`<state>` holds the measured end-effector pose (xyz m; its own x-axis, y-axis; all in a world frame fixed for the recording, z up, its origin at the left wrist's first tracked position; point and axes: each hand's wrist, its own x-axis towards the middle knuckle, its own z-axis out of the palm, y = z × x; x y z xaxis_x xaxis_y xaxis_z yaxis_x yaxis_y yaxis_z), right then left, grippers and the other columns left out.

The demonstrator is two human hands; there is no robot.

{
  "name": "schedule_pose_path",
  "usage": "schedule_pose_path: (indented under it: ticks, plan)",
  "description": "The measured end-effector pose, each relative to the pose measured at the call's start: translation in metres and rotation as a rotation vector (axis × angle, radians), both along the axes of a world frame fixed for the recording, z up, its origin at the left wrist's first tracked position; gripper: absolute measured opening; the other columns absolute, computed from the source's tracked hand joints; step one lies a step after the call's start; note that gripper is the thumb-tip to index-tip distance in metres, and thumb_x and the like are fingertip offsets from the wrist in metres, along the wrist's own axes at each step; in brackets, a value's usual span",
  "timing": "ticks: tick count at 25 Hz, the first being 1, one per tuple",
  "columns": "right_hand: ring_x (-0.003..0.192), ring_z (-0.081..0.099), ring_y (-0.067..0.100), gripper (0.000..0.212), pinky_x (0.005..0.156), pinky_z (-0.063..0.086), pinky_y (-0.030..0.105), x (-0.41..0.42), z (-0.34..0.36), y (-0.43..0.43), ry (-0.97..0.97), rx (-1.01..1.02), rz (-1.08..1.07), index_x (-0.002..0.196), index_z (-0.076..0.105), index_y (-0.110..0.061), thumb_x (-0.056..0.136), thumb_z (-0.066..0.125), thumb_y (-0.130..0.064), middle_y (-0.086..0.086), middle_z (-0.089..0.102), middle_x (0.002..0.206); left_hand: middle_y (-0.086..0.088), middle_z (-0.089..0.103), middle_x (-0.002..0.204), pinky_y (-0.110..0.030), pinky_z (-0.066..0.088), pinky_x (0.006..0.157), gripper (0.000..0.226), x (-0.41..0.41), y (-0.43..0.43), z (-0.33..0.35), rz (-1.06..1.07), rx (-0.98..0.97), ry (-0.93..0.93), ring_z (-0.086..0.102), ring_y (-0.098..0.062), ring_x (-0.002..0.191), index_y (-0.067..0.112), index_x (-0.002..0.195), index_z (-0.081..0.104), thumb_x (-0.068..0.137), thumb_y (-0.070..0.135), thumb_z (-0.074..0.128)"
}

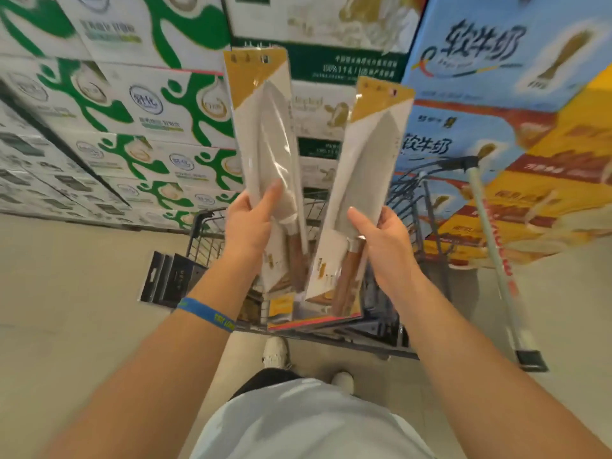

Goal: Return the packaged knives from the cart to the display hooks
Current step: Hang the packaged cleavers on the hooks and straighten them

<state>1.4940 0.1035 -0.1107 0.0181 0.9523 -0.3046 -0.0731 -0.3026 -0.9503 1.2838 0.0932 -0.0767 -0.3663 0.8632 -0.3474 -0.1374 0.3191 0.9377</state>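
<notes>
View from a head-worn camera, looking down over a person's two bare arms in a shop aisle. The left hand (251, 223) grips one packaged knife (265, 144) near its lower part, with the thumb across the front and the fingers hidden behind the card. The right hand (384, 240) grips a second packaged knife (367, 167) the same way, thumb in front and fingers curled round the far edge. Both packs stand upright with blade tips up, side by side and just apart, raised above a wire cart (195, 226). More flat packs (314, 318) lie in the cart below. Stacked milk cartons (132, 104) fill the background, and a blue wristband (205, 313) circles the left wrist. No display hooks are in view. The step in hand looks like carrying a pair of knives away from the cart. The next move probably calls for turning to find the hooks, then threading each pack's top hang hole onto one.
</notes>
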Motion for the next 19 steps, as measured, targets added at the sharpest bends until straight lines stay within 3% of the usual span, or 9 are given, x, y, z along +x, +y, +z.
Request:
schedule_pose_path:
  ticks: [3, 5, 8, 10, 11, 15, 17, 19]
  plan:
    - [0.09, 0.077, 0.014, 0.053, 0.074, 0.062, 0.034, 0.029, 0.007, -0.006, -0.013, 0.004, -0.082, 0.11, 0.072, -0.024, 0.07, 0.079, -0.058, -0.006, 0.08, 0.098, 0.018, 0.074, 0.081, -0.029, 0.053, 0.071, 0.029, 0.007, -0.005, 0.006, 0.024, 0.037, 0.148, 0.07, 0.001, 0.076, 0.031, 0.094, 0.064, 0.085, 0.057, 0.071]
    - [0.087, 0.077, 0.015, 0.058, 0.076, 0.064, 0.039, 0.039, 0.002, -0.016, -0.046, -0.022, -0.146, 0.107, 0.074, -0.022, 0.067, 0.08, -0.064, -0.006, 0.08, 0.096, 0.013, 0.072, 0.081, -0.024, 0.045, 0.063, 0.036, 0.011, -0.012, 0.001, 0.011, -0.015, 0.237, 0.068, -0.003, 0.075, 0.032, 0.091, 0.062, 0.082, 0.065, 0.068]
    - [0.09, 0.077, 0.018, 0.064, 0.083, 0.063, 0.046, 0.051, -0.005, -0.032, 0.014, -0.08, -0.278, 0.109, 0.074, -0.023, 0.064, 0.08, -0.068, -0.005, 0.08, 0.098, -0.005, 0.072, 0.09, -0.034, 0.053, 0.061, 0.063, 0.018, -0.019, -0.009, -0.04, -0.059, 0.28, 0.069, -0.021, 0.081, 0.02, 0.096, 0.068, 0.073, 0.078, 0.062]
    - [0.088, 0.077, 0.017, 0.062, 0.081, 0.064, 0.046, 0.056, -0.005, -0.034, -0.022, -0.086, -0.326, 0.106, 0.074, -0.025, 0.064, 0.079, -0.07, -0.007, 0.08, 0.095, -0.019, 0.071, 0.097, -0.048, 0.058, 0.072, 0.083, 0.019, -0.017, -0.014, -0.109, -0.088, 0.285, 0.068, -0.031, 0.081, 0.005, 0.103, 0.069, 0.071, 0.081, 0.061]
    - [0.087, 0.077, 0.016, 0.058, 0.079, 0.064, 0.045, 0.058, -0.004, -0.034, -0.026, -0.08, -0.345, 0.104, 0.073, -0.025, 0.066, 0.079, -0.068, -0.007, 0.08, 0.094, -0.021, 0.07, 0.095, -0.047, 0.057, 0.071, 0.086, 0.018, -0.013, -0.018, -0.153, -0.083, 0.284, 0.066, -0.033, 0.077, 0.002, 0.101, 0.068, 0.071, 0.082, 0.06]
    - [0.086, 0.077, 0.011, 0.033, 0.074, 0.064, 0.033, 0.057, 0.0, -0.035, -0.037, -0.045, -0.419, 0.104, 0.071, -0.026, 0.083, 0.08, -0.05, -0.011, 0.08, 0.095, 0.012, 0.045, 0.044, -0.018, 0.033, 0.039, 0.059, 0.021, 0.007, -0.022, -0.277, 0.023, 0.405, 0.04, 0.0, 0.039, 0.016, 0.063, 0.046, 0.084, 0.068, 0.062]
    - [0.086, 0.077, 0.01, 0.028, 0.072, 0.062, 0.029, 0.05, 0.002, -0.035, -0.04, -0.029, -0.463, 0.107, 0.071, -0.027, 0.087, 0.079, -0.044, -0.012, 0.079, 0.095, 0.011, 0.042, 0.047, -0.022, 0.034, 0.04, 0.057, 0.017, 0.019, -0.019, -0.298, 0.035, 0.418, 0.036, -0.002, 0.038, 0.016, 0.063, 0.046, 0.086, 0.066, 0.061]
    - [0.086, 0.076, 0.009, 0.029, 0.072, 0.062, 0.029, 0.038, 0.006, -0.034, -0.062, -0.029, -0.505, 0.11, 0.07, -0.027, 0.088, 0.079, -0.043, -0.013, 0.079, 0.095, 0.0, 0.053, 0.061, -0.031, 0.041, 0.049, 0.058, 0.012, 0.034, -0.015, -0.341, 0.033, 0.372, 0.049, -0.01, 0.053, 0.008, 0.074, 0.06, 0.086, 0.064, 0.063]
